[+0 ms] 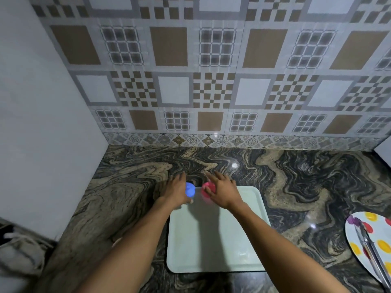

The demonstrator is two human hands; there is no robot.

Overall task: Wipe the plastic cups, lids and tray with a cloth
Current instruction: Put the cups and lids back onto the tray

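A pale tray (215, 246) lies flat on the marbled counter in front of me. At its far left corner stand a blue-topped plastic cup (190, 189) and a red-topped one (207, 190), close together. My left hand (174, 190) is against the blue cup's left side, fingers stretched forward and the thumb hooked round the cup's near side. My right hand (224, 190) lies against the right side of the red cup with its fingers spread and straight; its thumb is hidden. No cloth is in either hand.
A dotted plate (359, 220) with metal tongs (372, 252) on it sits at the counter's right edge. A white panel (42, 123) walls off the left side, with a grey bundle (19, 252) below it. The tiled wall closes the back.
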